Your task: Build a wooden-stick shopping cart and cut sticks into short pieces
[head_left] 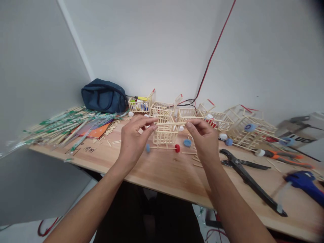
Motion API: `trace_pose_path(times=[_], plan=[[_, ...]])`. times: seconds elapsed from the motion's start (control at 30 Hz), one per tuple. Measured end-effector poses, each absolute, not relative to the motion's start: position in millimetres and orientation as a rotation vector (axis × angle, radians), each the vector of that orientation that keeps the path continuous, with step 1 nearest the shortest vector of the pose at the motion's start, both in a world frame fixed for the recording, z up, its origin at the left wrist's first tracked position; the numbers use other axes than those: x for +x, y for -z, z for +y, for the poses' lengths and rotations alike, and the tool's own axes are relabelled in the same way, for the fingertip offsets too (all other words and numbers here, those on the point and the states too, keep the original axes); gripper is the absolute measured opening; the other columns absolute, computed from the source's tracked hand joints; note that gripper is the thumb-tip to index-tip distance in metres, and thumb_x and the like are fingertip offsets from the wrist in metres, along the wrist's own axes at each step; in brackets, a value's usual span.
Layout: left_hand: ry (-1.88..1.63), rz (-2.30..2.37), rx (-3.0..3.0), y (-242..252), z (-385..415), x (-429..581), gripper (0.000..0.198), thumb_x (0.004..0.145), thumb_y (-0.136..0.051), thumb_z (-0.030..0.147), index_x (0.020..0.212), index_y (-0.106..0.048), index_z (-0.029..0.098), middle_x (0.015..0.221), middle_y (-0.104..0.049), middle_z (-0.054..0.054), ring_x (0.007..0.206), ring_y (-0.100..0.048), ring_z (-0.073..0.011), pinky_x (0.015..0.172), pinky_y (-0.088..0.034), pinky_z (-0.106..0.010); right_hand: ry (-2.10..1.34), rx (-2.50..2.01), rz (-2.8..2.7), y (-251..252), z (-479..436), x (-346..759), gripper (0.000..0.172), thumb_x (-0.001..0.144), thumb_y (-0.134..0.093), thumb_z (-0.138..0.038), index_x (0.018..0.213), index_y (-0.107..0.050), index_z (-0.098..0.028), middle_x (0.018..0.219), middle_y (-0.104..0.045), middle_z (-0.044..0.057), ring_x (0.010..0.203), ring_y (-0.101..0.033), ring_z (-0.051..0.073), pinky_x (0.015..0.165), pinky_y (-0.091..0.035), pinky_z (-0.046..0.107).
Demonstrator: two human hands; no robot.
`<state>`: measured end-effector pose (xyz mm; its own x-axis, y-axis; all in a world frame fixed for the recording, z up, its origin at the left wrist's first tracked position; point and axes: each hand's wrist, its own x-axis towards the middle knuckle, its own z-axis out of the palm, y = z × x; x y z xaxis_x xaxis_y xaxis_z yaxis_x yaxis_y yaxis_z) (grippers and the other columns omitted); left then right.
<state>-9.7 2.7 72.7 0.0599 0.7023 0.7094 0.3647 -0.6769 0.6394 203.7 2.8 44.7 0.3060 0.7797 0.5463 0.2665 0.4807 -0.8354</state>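
A thin wooden stick (174, 124) is held level between my two hands, above the table. My left hand (135, 136) pinches its left end between thumb and fingers. The right end sits in the pinch of my right hand (204, 135). Just behind the stick stands a small cart-like frame (165, 137) built of wooden sticks. In front of it lies a stick axle with a red bottle cap (177, 148) on its right end and a blue cap (147, 147) on its left. Another blue cap (187, 143) rests near my right hand.
Several stick carts (139, 105) line the wall. Wrapped chopsticks (63, 125) and a dark blue pouch (103, 95) occupy the left. On the right are a black cutter (245, 179), orange-handled pliers (286, 156) and a blue glue gun (305, 182). A red cable (215, 49) hangs down the wall.
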Motion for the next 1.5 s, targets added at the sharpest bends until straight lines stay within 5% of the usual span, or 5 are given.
trace_pose_path(times=[1.03,1.5], plan=[[-1.711,1.077,2.01,-72.8,-1.5,-5.2,0.014,0.083,-0.067,0.016,0.094,-0.074,0.021,0.09,-0.072,-0.003,0.079,-0.061,-0.0147,0.07,-0.048,-0.029,-0.41,-1.088,-1.227,-43.4,-2.9,200.3,0.019,0.079,-0.07,-0.04,0.081,-0.069,-0.02,0.079,-0.067,0.001,0.074,-0.059,0.015,0.069,-0.048,0.028],[-1.839,0.781,2.4,-0.7,-61.6,16.7,0.023,0.087,-0.06,0.007,0.106,-0.062,0.021,0.096,-0.069,-0.006,0.093,-0.061,-0.0168,0.084,-0.051,-0.034,-0.207,-1.294,-1.529,-32.4,-60.5,222.7,0.01,0.087,-0.064,-0.035,0.083,-0.066,-0.026,0.084,-0.065,0.001,0.076,-0.059,0.017,0.07,-0.044,0.03]])
